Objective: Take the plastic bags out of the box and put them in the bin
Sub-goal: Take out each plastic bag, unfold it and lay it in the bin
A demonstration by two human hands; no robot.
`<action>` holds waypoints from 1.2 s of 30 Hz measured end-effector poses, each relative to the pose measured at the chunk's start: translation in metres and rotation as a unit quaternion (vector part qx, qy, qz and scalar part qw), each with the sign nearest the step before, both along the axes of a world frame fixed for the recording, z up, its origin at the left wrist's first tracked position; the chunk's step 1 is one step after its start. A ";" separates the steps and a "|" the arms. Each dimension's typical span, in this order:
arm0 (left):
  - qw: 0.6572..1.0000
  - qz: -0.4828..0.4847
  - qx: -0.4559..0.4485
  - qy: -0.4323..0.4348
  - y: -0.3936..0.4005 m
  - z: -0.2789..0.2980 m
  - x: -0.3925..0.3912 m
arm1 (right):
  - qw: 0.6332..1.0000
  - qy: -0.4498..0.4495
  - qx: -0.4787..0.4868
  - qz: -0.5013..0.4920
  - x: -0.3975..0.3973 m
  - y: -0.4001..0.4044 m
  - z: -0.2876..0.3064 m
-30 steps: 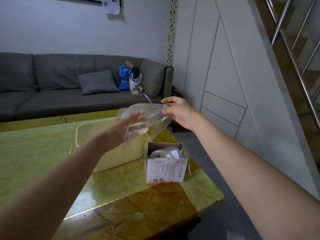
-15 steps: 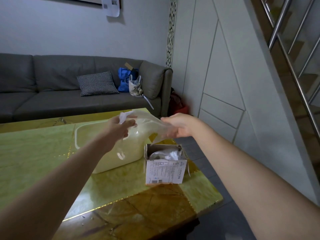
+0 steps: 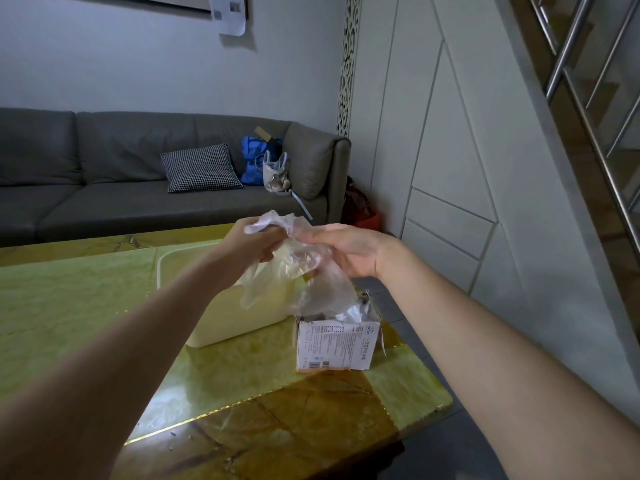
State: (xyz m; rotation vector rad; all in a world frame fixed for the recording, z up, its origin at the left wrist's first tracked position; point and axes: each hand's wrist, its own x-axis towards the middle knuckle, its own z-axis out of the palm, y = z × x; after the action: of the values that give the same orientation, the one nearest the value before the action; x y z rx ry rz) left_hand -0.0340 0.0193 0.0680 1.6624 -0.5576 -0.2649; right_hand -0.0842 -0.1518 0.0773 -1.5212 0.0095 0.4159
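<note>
Two hands hold one clear plastic bag (image 3: 298, 271) up in the air, over the bin (image 3: 221, 313) and the box (image 3: 334, 346). The left hand (image 3: 254, 244) has its fingers curled tight round the top of the bag. The right hand (image 3: 346, 251) has its fingers out flat against the bag, not curled round it. The cream bin sits on the green and yellow table (image 3: 69, 306), just beside the small box (more shiny bags (image 3: 349, 311) poke out of its open top).
</note>
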 end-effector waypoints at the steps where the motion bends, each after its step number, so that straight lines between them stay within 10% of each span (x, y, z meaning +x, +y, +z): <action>1: 1.000 0.008 -0.007 0.025 0.002 -0.001 0.002 | 1.000 -0.019 0.010 -0.022 0.001 -0.002 0.000; 14: 0.992 0.098 0.038 0.066 0.022 -0.015 0.020 | 0.879 -0.158 0.135 -0.430 0.017 -0.024 -0.009; 23: 0.962 0.266 -0.015 0.061 0.073 -0.016 0.074 | 0.928 -0.175 -0.016 -0.330 0.070 0.003 -0.016; 28: 0.846 0.436 0.258 -0.165 0.087 -0.026 0.116 | 0.916 -0.169 -0.195 -0.306 0.117 0.038 -0.040; 33: 0.914 0.048 0.310 -0.257 0.060 -0.036 0.116 | 0.878 -0.166 -0.374 -0.248 0.148 0.057 -0.063; 36: 0.843 -0.117 0.489 -0.190 0.056 -0.055 0.120 | 0.858 -0.141 -0.458 -0.187 0.149 0.060 -0.068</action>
State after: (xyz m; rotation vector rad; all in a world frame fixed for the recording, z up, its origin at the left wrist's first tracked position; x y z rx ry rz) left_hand 0.0860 0.0749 0.0128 2.6767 -1.0366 -0.4470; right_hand 0.0650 -0.0921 0.0093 -2.4484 0.3100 -0.1826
